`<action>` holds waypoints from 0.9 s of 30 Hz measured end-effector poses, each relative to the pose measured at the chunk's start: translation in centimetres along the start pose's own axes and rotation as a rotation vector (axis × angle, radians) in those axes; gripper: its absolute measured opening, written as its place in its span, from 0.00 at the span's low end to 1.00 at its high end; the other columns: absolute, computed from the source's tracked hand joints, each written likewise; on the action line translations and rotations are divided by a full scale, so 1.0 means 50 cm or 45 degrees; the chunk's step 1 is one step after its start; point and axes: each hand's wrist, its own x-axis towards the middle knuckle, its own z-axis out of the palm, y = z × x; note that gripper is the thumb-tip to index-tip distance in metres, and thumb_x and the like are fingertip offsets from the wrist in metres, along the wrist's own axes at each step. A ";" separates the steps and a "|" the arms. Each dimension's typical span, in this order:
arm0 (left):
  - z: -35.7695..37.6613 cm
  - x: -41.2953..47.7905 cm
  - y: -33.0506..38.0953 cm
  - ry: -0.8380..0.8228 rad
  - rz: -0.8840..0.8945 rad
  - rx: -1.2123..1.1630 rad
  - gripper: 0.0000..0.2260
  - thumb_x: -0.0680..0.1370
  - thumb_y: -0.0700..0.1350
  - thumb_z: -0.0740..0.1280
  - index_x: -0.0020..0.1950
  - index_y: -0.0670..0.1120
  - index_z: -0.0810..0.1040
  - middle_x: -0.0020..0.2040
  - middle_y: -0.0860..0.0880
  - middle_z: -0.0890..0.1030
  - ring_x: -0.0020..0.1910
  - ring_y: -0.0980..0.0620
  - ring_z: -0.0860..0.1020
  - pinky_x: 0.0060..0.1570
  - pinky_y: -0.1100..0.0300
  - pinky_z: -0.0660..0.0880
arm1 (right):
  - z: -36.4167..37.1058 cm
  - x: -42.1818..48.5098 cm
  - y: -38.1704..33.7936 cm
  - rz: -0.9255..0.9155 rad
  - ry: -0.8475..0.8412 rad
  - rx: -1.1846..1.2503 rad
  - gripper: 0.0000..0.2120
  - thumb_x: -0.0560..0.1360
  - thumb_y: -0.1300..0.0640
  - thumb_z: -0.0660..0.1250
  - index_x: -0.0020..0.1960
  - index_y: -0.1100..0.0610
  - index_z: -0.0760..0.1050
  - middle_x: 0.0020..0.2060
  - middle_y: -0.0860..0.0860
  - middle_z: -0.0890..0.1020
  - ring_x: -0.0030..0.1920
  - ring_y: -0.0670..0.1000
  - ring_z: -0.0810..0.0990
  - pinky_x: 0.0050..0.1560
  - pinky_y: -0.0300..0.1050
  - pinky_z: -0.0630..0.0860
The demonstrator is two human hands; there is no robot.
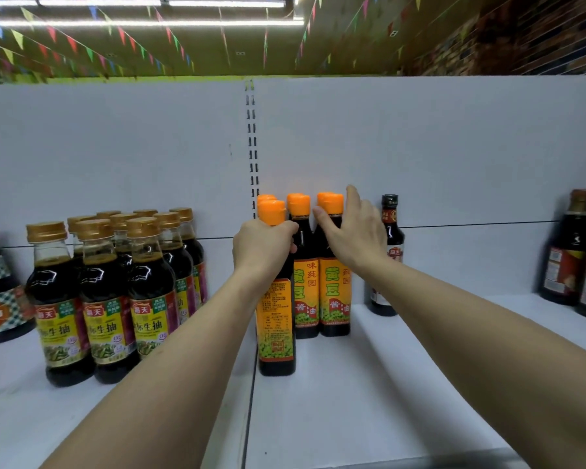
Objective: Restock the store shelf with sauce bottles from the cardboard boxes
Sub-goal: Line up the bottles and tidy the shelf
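on shelf, left fingers wrap front bottle neck

Bright, even light falls from the ceiling tubes above the shelf, whose white boards glare faintly under soft shadows, with lines bowing and detail blurring toward its far ends.

Position: head-worn, behind the left hand and right hand.
Facing: forward at the shelf beyond them.
Nearness: close; forearms fill the foreground.
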 end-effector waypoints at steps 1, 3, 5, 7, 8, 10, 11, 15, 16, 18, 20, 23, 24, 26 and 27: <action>-0.001 -0.001 0.001 -0.005 -0.003 0.007 0.12 0.76 0.51 0.71 0.37 0.45 0.81 0.34 0.48 0.86 0.37 0.42 0.86 0.49 0.39 0.83 | -0.010 -0.010 -0.004 0.022 0.014 -0.004 0.41 0.80 0.28 0.52 0.81 0.55 0.54 0.64 0.59 0.74 0.65 0.59 0.71 0.60 0.55 0.71; -0.005 -0.003 0.005 -0.023 -0.012 0.027 0.12 0.76 0.51 0.71 0.38 0.45 0.81 0.35 0.48 0.86 0.38 0.43 0.86 0.50 0.40 0.83 | -0.028 -0.026 -0.017 0.037 0.054 -0.006 0.40 0.80 0.29 0.52 0.81 0.54 0.56 0.66 0.59 0.72 0.67 0.58 0.68 0.64 0.54 0.69; -0.013 -0.008 0.009 -0.041 -0.003 0.069 0.11 0.77 0.51 0.71 0.38 0.46 0.81 0.36 0.48 0.86 0.38 0.45 0.86 0.51 0.41 0.83 | -0.050 -0.036 -0.040 0.038 0.028 0.065 0.36 0.80 0.29 0.53 0.78 0.53 0.63 0.66 0.57 0.72 0.68 0.57 0.67 0.64 0.53 0.67; -0.021 -0.015 0.009 -0.060 0.024 0.122 0.12 0.76 0.53 0.71 0.39 0.45 0.82 0.37 0.48 0.86 0.39 0.46 0.85 0.51 0.42 0.83 | -0.071 -0.043 -0.069 0.019 -0.036 0.204 0.33 0.81 0.30 0.54 0.75 0.52 0.70 0.65 0.55 0.74 0.68 0.55 0.69 0.63 0.52 0.69; -0.025 -0.020 0.008 -0.072 0.039 0.138 0.14 0.75 0.54 0.71 0.41 0.43 0.82 0.37 0.46 0.86 0.39 0.45 0.85 0.50 0.41 0.83 | -0.079 -0.046 -0.084 -0.006 -0.075 0.280 0.31 0.81 0.31 0.55 0.73 0.51 0.74 0.65 0.54 0.76 0.67 0.54 0.72 0.63 0.52 0.71; -0.035 -0.029 0.006 -0.092 0.070 0.163 0.17 0.73 0.56 0.71 0.45 0.42 0.81 0.39 0.43 0.85 0.40 0.43 0.85 0.50 0.39 0.83 | -0.094 -0.053 -0.117 -0.057 -0.190 0.453 0.28 0.81 0.32 0.58 0.68 0.51 0.79 0.62 0.51 0.81 0.63 0.52 0.77 0.62 0.52 0.75; -0.039 -0.034 0.006 -0.110 0.094 0.189 0.15 0.74 0.56 0.71 0.46 0.43 0.81 0.40 0.44 0.86 0.40 0.44 0.85 0.50 0.40 0.83 | -0.099 -0.058 -0.135 -0.063 -0.262 0.536 0.27 0.80 0.33 0.60 0.67 0.51 0.81 0.61 0.50 0.83 0.62 0.50 0.78 0.62 0.50 0.75; -0.055 -0.054 0.012 -0.206 0.258 0.329 0.07 0.78 0.53 0.71 0.54 0.57 0.79 0.45 0.52 0.86 0.43 0.54 0.83 0.48 0.47 0.82 | -0.104 -0.072 -0.186 -0.064 -0.390 0.624 0.24 0.76 0.37 0.71 0.64 0.51 0.83 0.57 0.51 0.86 0.59 0.49 0.81 0.64 0.48 0.77; -0.058 -0.056 0.011 -0.244 0.290 0.348 0.12 0.76 0.54 0.72 0.58 0.59 0.77 0.47 0.54 0.86 0.46 0.53 0.83 0.49 0.47 0.82 | -0.104 -0.073 -0.194 -0.066 -0.384 0.610 0.24 0.75 0.38 0.73 0.65 0.53 0.82 0.57 0.51 0.85 0.59 0.50 0.82 0.63 0.48 0.78; -0.065 -0.047 -0.005 -0.318 0.300 0.370 0.21 0.71 0.57 0.73 0.63 0.60 0.74 0.50 0.54 0.85 0.50 0.50 0.84 0.51 0.44 0.82 | -0.102 -0.076 -0.204 -0.052 -0.360 0.617 0.25 0.74 0.41 0.76 0.65 0.53 0.81 0.55 0.52 0.85 0.57 0.51 0.82 0.62 0.49 0.79; -0.067 -0.014 -0.037 -0.398 0.236 0.364 0.30 0.65 0.60 0.74 0.66 0.60 0.71 0.54 0.52 0.84 0.55 0.47 0.83 0.54 0.41 0.81 | -0.102 -0.077 -0.210 -0.050 -0.361 0.656 0.24 0.73 0.43 0.77 0.65 0.52 0.80 0.52 0.52 0.84 0.55 0.52 0.82 0.57 0.48 0.80; -0.087 -0.035 -0.015 -0.487 0.113 0.329 0.33 0.66 0.57 0.76 0.69 0.55 0.71 0.59 0.49 0.82 0.59 0.47 0.80 0.60 0.41 0.79 | -0.100 -0.075 -0.215 -0.109 -0.342 0.578 0.20 0.74 0.45 0.77 0.62 0.51 0.80 0.47 0.50 0.80 0.51 0.53 0.81 0.51 0.47 0.80; -0.093 -0.045 -0.007 -0.512 0.113 0.328 0.28 0.70 0.53 0.76 0.68 0.53 0.72 0.58 0.49 0.82 0.59 0.47 0.81 0.61 0.42 0.79 | -0.100 -0.073 -0.216 -0.126 -0.335 0.545 0.19 0.74 0.45 0.76 0.62 0.51 0.80 0.47 0.50 0.80 0.51 0.53 0.81 0.52 0.48 0.80; -0.100 -0.052 -0.010 -0.520 0.133 0.317 0.20 0.75 0.49 0.77 0.63 0.53 0.75 0.56 0.51 0.84 0.56 0.48 0.82 0.60 0.44 0.79 | -0.099 -0.069 -0.217 -0.135 -0.340 0.529 0.18 0.75 0.45 0.76 0.61 0.51 0.80 0.49 0.51 0.82 0.52 0.54 0.81 0.54 0.51 0.80; -0.102 -0.054 -0.013 -0.484 0.143 0.333 0.18 0.75 0.50 0.77 0.62 0.53 0.75 0.55 0.51 0.84 0.55 0.49 0.82 0.58 0.45 0.80 | -0.097 -0.068 -0.217 -0.126 -0.350 0.538 0.18 0.75 0.46 0.76 0.61 0.51 0.79 0.51 0.52 0.82 0.52 0.55 0.82 0.54 0.52 0.81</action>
